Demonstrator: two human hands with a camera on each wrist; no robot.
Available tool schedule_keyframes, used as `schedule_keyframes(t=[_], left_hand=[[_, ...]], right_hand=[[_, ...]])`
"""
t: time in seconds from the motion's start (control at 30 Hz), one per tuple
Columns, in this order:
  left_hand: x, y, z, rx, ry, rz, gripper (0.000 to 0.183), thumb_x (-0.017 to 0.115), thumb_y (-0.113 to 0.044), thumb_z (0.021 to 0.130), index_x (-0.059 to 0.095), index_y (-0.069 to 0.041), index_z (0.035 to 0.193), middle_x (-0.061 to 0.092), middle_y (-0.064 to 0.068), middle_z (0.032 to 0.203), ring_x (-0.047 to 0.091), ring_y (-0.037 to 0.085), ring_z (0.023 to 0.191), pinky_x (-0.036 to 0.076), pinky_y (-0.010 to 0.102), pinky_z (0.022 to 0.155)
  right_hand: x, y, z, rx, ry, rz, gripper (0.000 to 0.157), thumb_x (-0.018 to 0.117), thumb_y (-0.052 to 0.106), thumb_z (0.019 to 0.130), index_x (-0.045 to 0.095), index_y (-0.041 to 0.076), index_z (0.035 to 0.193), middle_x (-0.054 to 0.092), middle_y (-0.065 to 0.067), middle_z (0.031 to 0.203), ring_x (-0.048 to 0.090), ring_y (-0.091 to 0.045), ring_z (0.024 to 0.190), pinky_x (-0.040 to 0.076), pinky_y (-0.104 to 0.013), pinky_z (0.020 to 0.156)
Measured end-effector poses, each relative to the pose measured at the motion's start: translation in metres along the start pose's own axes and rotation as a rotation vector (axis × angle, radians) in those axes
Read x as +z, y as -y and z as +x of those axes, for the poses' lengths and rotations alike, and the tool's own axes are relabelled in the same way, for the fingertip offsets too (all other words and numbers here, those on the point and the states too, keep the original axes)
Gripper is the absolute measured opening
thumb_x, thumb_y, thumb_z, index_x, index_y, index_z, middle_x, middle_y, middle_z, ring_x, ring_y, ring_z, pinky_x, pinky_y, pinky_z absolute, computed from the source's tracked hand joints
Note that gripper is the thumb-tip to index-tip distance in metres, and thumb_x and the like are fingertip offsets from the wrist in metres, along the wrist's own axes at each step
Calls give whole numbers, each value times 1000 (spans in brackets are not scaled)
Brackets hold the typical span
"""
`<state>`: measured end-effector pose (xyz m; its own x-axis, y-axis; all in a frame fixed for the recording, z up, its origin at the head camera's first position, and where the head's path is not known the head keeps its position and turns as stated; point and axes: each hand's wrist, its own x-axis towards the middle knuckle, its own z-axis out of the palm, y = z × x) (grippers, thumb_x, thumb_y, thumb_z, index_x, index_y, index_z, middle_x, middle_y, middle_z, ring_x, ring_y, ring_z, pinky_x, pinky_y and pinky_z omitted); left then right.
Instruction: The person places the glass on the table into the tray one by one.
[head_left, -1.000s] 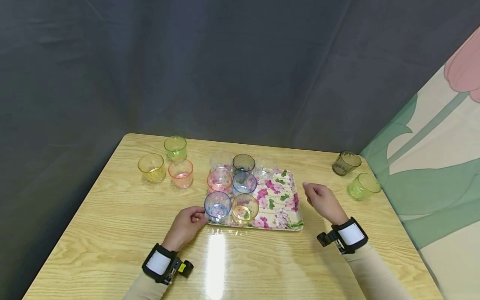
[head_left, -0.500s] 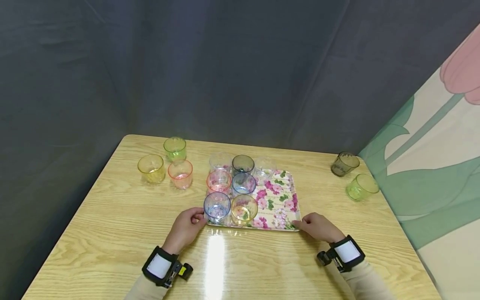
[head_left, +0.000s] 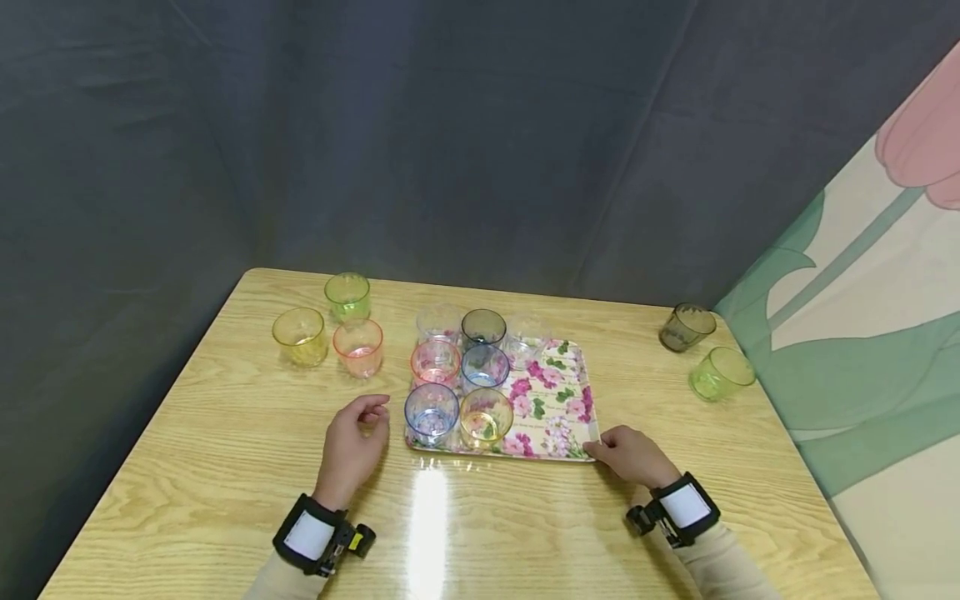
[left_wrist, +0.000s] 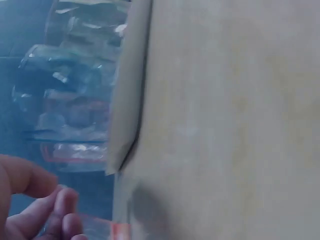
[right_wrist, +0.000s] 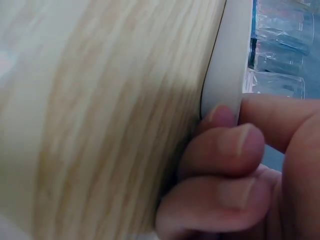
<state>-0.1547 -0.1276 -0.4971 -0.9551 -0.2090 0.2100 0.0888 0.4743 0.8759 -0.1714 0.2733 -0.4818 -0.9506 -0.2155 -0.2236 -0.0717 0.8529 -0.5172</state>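
Observation:
A floral tray (head_left: 540, 408) lies on the table, bearing several clear plastic cups on its left and back parts. They include a blue cup (head_left: 432, 412) and a yellow cup (head_left: 486, 418) at the front, a pink cup (head_left: 436, 363) and another blue cup (head_left: 485, 367) behind, and a dark grey cup (head_left: 483, 330) at the back. My right hand (head_left: 633, 456) pinches the tray's front right corner; the right wrist view shows the thumb and fingers (right_wrist: 225, 150) at its pale rim. Left of the tray, my left hand (head_left: 352, 450) is loosely curled, holding nothing and apart from the rim.
At the left stand a yellow cup (head_left: 300, 337), a green cup (head_left: 348, 297) and a red-pink cup (head_left: 358, 350). On the right are a tilted dark cup (head_left: 686, 327) and a tilted green cup (head_left: 722, 373). A dark curtain (head_left: 480, 150) hangs behind the table.
My right hand has come down and toward me from beside the tray to grip its front right corner. The left hand has let go of the tray's left edge and drawn away leftward.

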Motion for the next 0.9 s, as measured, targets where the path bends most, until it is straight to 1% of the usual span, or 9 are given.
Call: schedule_keyframes(t=[0.1, 0.23, 0.3, 0.37, 0.47, 0.6, 0.67, 0.77, 0.9], left_hand=[[-8, -4, 8, 72, -111, -41, 23, 62, -3, 81, 65, -6, 104, 65, 7, 90, 53, 17, 82, 42, 35, 66], [-20, -16, 20, 167, -265, -126, 24, 61, 0, 81, 63, -3, 104, 64, 13, 96, 52, 20, 86, 39, 35, 65], [-25, -24, 27, 217, -320, -174, 26, 62, -1, 81, 61, 0, 107, 62, 15, 101, 51, 22, 90, 38, 36, 68], [-30, -34, 34, 251, -342, -215, 33, 64, -3, 81, 57, 3, 112, 59, 16, 108, 49, 25, 97, 36, 37, 73], [-37, -51, 44, 308, -341, -237, 47, 68, -2, 77, 50, 4, 121, 51, 18, 121, 43, 28, 110, 33, 42, 82], [-43, -67, 56, 355, -298, -238, 65, 71, 2, 72, 42, 4, 130, 38, 22, 136, 32, 27, 127, 27, 51, 100], [-42, -67, 61, 361, -273, -243, 71, 72, 1, 72, 38, 4, 134, 34, 21, 141, 28, 27, 132, 22, 55, 105], [-39, -62, 69, 354, -239, -256, 76, 72, 0, 72, 34, 3, 138, 30, 21, 144, 24, 27, 134, 20, 55, 107], [-30, -42, 80, 316, -229, -258, 81, 75, -6, 71, 32, -2, 140, 29, 19, 145, 24, 26, 134, 21, 53, 107]], right_hand=[[0, 2, 0, 10, 5, 6, 46, 56, 34, 90, 38, 14, 52, 25, 6, 46, 22, -9, 41, 21, -24, 45], [0, 2, 0, 28, 8, 19, 45, 56, 33, 89, 39, 14, 52, 26, 6, 46, 23, -10, 41, 21, -24, 45], [0, 2, 0, 27, 5, 18, 45, 56, 34, 89, 39, 14, 52, 27, 6, 46, 23, -10, 41, 21, -24, 45], [0, 1, 1, 35, 2, 20, 45, 57, 34, 89, 40, 14, 52, 27, 6, 46, 23, -10, 41, 21, -24, 45], [3, -1, 3, 41, -3, 26, 45, 57, 34, 88, 41, 14, 52, 28, 6, 46, 24, -10, 41, 21, -24, 44], [5, -1, 5, 59, -8, 29, 44, 58, 35, 88, 42, 14, 52, 29, 6, 46, 25, -9, 41, 21, -24, 44], [4, 0, 5, 67, -8, 24, 45, 58, 35, 88, 42, 14, 52, 28, 6, 46, 25, -9, 41, 21, -24, 44], [3, 1, 3, 72, -10, 26, 45, 58, 35, 88, 41, 14, 52, 28, 6, 46, 24, -9, 41, 20, -24, 44], [2, 1, 2, 90, -7, 36, 45, 58, 35, 87, 41, 14, 52, 28, 6, 46, 24, -9, 41, 20, -24, 44]])
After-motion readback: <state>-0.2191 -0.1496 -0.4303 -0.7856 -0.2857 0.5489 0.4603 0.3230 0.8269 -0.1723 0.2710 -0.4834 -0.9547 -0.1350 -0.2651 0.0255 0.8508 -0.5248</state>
